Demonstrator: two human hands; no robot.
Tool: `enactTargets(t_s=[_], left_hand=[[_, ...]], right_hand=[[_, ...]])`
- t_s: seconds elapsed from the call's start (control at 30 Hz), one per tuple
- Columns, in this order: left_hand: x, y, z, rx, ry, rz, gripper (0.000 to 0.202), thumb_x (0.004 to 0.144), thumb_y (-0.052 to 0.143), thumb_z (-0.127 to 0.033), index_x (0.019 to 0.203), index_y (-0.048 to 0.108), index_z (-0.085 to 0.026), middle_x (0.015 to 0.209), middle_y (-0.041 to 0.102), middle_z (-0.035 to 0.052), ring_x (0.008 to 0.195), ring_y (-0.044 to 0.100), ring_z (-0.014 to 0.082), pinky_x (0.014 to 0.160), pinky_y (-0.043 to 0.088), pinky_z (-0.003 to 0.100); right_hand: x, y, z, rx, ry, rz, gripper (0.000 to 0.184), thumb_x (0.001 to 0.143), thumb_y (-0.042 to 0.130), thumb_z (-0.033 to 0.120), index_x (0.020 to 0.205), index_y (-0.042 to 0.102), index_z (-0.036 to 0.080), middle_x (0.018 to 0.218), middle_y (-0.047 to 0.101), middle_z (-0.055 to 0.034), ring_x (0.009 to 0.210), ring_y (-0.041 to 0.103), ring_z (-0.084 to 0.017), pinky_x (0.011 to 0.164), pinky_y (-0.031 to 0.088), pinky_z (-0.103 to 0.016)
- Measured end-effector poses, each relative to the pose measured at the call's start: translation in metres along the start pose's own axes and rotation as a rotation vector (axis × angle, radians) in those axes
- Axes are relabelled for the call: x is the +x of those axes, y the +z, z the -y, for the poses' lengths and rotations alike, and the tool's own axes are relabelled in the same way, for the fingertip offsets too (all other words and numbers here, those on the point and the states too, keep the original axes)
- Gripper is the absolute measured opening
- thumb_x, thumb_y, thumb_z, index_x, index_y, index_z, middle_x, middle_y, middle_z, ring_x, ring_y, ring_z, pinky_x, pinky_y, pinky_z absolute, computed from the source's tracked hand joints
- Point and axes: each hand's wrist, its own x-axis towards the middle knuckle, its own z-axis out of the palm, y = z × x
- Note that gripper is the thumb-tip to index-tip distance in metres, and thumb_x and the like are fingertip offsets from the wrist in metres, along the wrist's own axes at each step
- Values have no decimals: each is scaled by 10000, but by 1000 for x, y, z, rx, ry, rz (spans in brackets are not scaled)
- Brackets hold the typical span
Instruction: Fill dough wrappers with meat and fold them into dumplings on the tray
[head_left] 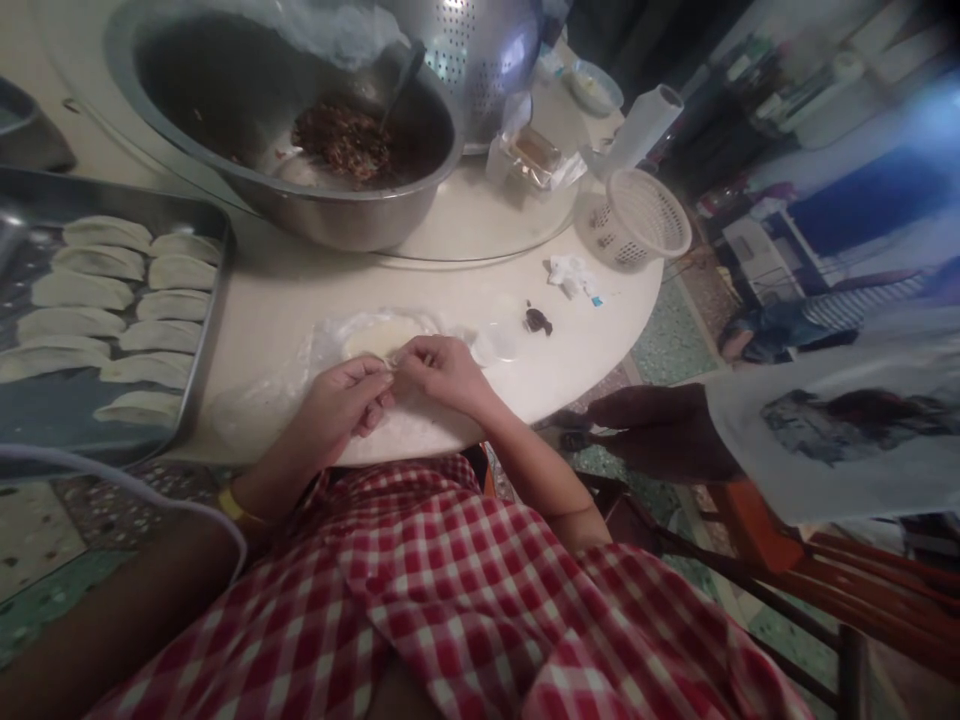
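Observation:
My left hand [349, 395] and my right hand [442, 370] meet at the near edge of the table, fingertips almost touching. Both are closed in a pinch on the edge of a pale, round dumpling wrapper [379, 337], though my fingers hide much of that edge. Under and around the wrapper lies a crumpled clear plastic bag [315, 350]. On the left, a metal tray [214, 330] holds two rows of folded dumplings [169, 305]. Behind my hands stands a large steel bowl [352, 215] with dark minced filling [349, 140] and a spoon [405, 80] in it.
A perforated steel colander [480, 70] stands behind the bowl. To the right are a plastic-wrapped package [534, 150], a white basket [637, 220], crumpled tissue [570, 275] and a dark scrap [538, 320]. Another person [675, 430] stands beyond the table near a wooden chair [750, 530].

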Motion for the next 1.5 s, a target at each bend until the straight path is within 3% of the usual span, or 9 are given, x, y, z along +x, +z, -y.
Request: enactTargets(t_s=[0.23,0.37,0.77,0.93,1.07,1.23,1.3,1.37,1.5], left_hand=[[0,-3,0,-4,-36,4,283,701,761,-432,706,608,-194,557,556,-44,364,406,58,343,252,179],[0,-6,-1,-11,-65,18,339,714,770,-495,712,635,-184,561,550,-30,374,395,53,360,252,182],[-3,-13,-7,-27,-85,28,276,658,782,-399,651,596,-194,567,565,-33,376,383,49,359,232,175],[-5,-23,-6,-34,-101,46,250,647,792,-356,676,624,-172,589,597,-14,394,401,48,374,245,171],[-5,-31,-5,-55,-88,69,236,622,805,-315,688,642,-157,630,627,11,472,476,74,416,335,185],[-4,-37,-5,-106,-52,82,192,625,786,-282,687,634,-181,659,610,5,557,522,111,455,401,216],[-4,-39,-6,-122,-55,83,180,633,772,-279,690,633,-180,678,611,6,566,524,113,449,402,217],[-4,-39,-6,-137,-60,81,167,640,756,-276,693,631,-178,677,602,3,568,517,114,440,400,214],[-5,-38,-7,-155,-80,83,145,630,732,-258,684,616,-190,634,584,-4,572,508,127,459,435,225]], right_hand=[[6,-3,-9,171,7,83,241,810,530,343,637,569,180,612,480,52,626,447,-97,607,329,-252],[6,-3,-8,253,7,129,249,798,551,382,692,623,168,644,533,42,631,455,-96,621,345,-255],[21,-10,-3,309,89,87,245,816,599,362,650,592,182,600,478,60,597,411,-89,608,358,-238],[34,-13,-6,157,58,37,265,843,559,300,602,535,192,590,458,53,601,416,-98,598,330,-244],[43,-13,-4,-83,23,-12,266,872,540,238,610,534,192,627,504,32,668,482,-124,635,345,-255],[47,-8,1,-294,10,-109,154,925,571,227,845,694,182,834,684,-30,777,593,-166,784,466,-301],[38,-6,2,-280,-77,-222,158,954,562,228,974,713,187,938,722,-55,860,636,-183,885,503,-337],[21,-3,4,-210,-264,-280,174,983,556,264,1022,710,193,998,739,-72,963,662,-201,970,517,-363],[-19,9,3,-133,-661,-142,315,973,627,409,1174,687,173,1160,739,-123,1098,675,-234,1002,547,-345]])
